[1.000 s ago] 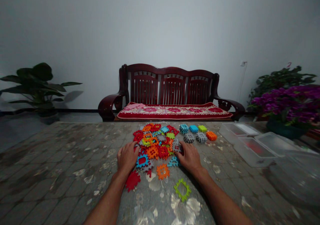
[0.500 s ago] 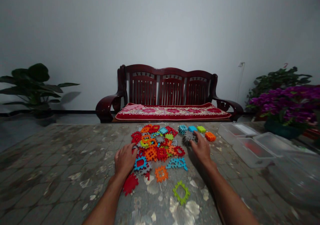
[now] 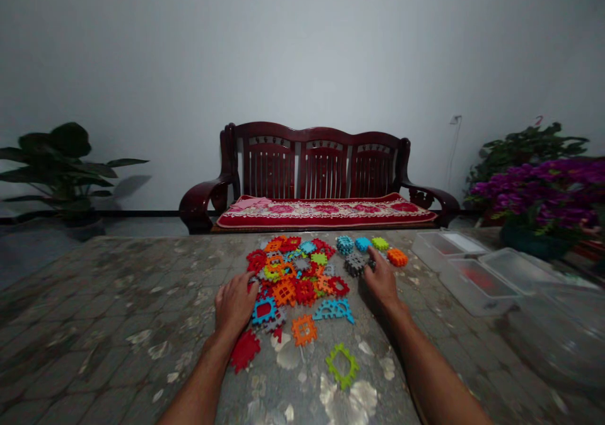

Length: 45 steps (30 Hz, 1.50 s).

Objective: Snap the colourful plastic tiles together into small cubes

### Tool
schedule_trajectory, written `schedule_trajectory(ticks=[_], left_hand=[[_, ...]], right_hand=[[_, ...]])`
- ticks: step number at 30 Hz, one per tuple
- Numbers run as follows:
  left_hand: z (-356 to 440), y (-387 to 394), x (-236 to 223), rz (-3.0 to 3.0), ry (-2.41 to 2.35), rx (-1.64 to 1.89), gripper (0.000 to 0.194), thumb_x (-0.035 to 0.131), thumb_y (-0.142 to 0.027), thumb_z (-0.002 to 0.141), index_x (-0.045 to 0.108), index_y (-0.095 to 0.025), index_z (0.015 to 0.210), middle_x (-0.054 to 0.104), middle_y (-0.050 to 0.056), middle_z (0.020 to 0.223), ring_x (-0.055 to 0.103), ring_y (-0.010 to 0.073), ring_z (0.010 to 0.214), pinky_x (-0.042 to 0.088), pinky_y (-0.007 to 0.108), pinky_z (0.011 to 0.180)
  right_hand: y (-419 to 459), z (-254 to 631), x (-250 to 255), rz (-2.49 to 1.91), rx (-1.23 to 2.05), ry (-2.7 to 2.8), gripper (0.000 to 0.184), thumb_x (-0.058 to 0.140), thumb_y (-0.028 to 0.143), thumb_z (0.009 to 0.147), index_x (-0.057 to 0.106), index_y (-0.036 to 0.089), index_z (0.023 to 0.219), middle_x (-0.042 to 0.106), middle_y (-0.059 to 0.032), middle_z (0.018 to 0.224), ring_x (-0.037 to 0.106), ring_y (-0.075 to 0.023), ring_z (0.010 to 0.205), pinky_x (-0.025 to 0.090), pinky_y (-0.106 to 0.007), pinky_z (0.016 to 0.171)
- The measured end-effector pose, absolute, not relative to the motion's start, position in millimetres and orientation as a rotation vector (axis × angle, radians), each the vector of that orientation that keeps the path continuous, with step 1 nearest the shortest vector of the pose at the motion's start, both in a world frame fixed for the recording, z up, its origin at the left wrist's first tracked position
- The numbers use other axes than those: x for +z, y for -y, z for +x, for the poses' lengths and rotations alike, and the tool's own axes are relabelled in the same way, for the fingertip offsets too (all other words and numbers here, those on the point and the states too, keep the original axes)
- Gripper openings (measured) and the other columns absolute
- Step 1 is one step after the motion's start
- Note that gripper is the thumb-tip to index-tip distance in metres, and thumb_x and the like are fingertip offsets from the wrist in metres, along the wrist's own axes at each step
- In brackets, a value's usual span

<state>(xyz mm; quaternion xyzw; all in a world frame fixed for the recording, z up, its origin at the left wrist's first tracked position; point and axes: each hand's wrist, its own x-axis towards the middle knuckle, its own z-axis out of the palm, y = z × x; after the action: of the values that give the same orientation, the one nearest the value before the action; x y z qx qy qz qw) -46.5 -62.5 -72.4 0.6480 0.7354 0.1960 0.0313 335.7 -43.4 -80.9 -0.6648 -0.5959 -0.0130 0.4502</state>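
A loose pile of toothed plastic building tiles [image 3: 284, 291] in red, orange, blue, green and grey lies on the table. My left hand [image 3: 234, 304] rests against the pile's left side, fingers loosely extended and partly hidden. My right hand [image 3: 380, 281] is beside a stack of dark grey tiles [image 3: 354, 264], index finger stretched forward and thumb apart from it. Some grey shows by its fingertips, but I cannot make out a held tile. Behind stand small groups of blue tiles [image 3: 345, 244], green tiles [image 3: 379, 243] and orange tiles [image 3: 397, 256].
Clear plastic boxes [image 3: 479, 289] stand on the right, one with something red inside. Purple flowers [image 3: 543, 188] in a pot are beyond them. A green tile frame [image 3: 342, 366] lies near the front. A wooden bench [image 3: 324, 136] stands behind the table [image 3: 155, 299].
My right hand has drawn slightly right, off the dark grey stack, which now shows more fully. My left hand stays about where it was.
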Motion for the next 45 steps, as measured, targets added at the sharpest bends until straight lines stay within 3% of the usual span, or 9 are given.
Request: schedule_trajectory(ticks=[8, 13, 25, 28, 34, 36, 40, 45], left_hand=[[-47, 63, -75, 2.008, -2.244, 0.65, 0.043, 0.038, -0.031, 0.104, 0.065, -0.022, 0.136, 0.067, 0.011, 0.143, 0.059, 0.0249, 0.135, 0.033, 0.048, 0.122], [-47, 61, -76, 1.994, -2.247, 0.66, 0.041, 0.041, -0.03, 0.103, 0.067, -0.023, 0.134, 0.068, 0.01, 0.142, 0.059, 0.0251, 0.134, 0.035, 0.048, 0.121], [-46, 62, -74, 1.991, -2.268, 0.646, 0.042, 0.041, -0.03, 0.102, 0.067, -0.024, 0.135, 0.068, 0.01, 0.142, 0.06, 0.0252, 0.134, 0.035, 0.046, 0.12], [-47, 62, -75, 2.012, -2.254, 0.665, 0.042, 0.04, -0.031, 0.103, 0.067, -0.022, 0.135, 0.068, 0.01, 0.141, 0.06, 0.0255, 0.132, 0.036, 0.047, 0.12], [-47, 62, -76, 2.001, -2.23, 0.67, 0.042, 0.041, -0.031, 0.103, 0.066, -0.021, 0.135, 0.067, 0.011, 0.142, 0.059, 0.0254, 0.134, 0.035, 0.048, 0.12], [-46, 63, -74, 1.993, -2.233, 0.658, 0.042, 0.04, -0.031, 0.103, 0.066, -0.023, 0.134, 0.067, 0.01, 0.143, 0.058, 0.0244, 0.136, 0.034, 0.047, 0.121], [-45, 64, -70, 1.997, -2.231, 0.644, 0.043, 0.04, -0.031, 0.103, 0.066, -0.022, 0.136, 0.067, 0.011, 0.143, 0.059, 0.0249, 0.134, 0.034, 0.047, 0.121], [-45, 64, -70, 1.997, -2.241, 0.653, 0.042, 0.041, -0.031, 0.102, 0.066, -0.023, 0.134, 0.068, 0.011, 0.141, 0.06, 0.0251, 0.132, 0.036, 0.046, 0.119]], right_hand=[[52, 313, -76, -1.819, -0.18, 1.578, 0.069, 0.067, 0.036, 0.084, 0.053, 0.016, 0.149, 0.069, -0.0168, 0.132, 0.06, -0.0334, 0.123, 0.044, -0.045, 0.108], [54, 314, -73, -1.937, -0.19, 1.555, 0.066, 0.064, 0.038, 0.088, 0.052, 0.015, 0.149, 0.071, -0.0167, 0.125, 0.061, -0.0334, 0.118, 0.045, -0.043, 0.101], [41, 316, -78, -1.774, -0.229, 1.418, 0.067, 0.069, 0.044, 0.083, 0.054, 0.019, 0.144, 0.07, -0.0164, 0.122, 0.061, -0.0355, 0.113, 0.046, -0.046, 0.098], [46, 312, -78, -1.672, -0.236, 1.425, 0.059, 0.066, 0.043, 0.086, 0.06, 0.017, 0.138, 0.07, -0.0173, 0.121, 0.06, -0.035, 0.115, 0.046, -0.048, 0.1], [71, 286, -74, -1.37, 0.078, 1.714, 0.023, 0.058, 0.032, 0.092, 0.074, 0.022, 0.104, 0.074, -0.0076, 0.098, 0.067, -0.0231, 0.091, 0.053, -0.036, 0.086], [80, 277, -72, -1.38, 0.124, 1.843, 0.024, 0.066, 0.032, 0.087, 0.075, 0.022, 0.108, 0.074, -0.0069, 0.102, 0.066, -0.024, 0.098, 0.052, -0.037, 0.09], [90, 273, -70, -1.454, 0.163, 2.022, 0.045, 0.077, 0.037, 0.082, 0.072, 0.024, 0.125, 0.072, -0.0082, 0.122, 0.062, -0.0271, 0.111, 0.048, -0.04, 0.099], [87, 276, -76, -1.509, 0.19, 2.046, 0.038, 0.07, 0.038, 0.09, 0.073, 0.022, 0.124, 0.073, -0.0092, 0.121, 0.062, -0.0256, 0.11, 0.048, -0.038, 0.098]])
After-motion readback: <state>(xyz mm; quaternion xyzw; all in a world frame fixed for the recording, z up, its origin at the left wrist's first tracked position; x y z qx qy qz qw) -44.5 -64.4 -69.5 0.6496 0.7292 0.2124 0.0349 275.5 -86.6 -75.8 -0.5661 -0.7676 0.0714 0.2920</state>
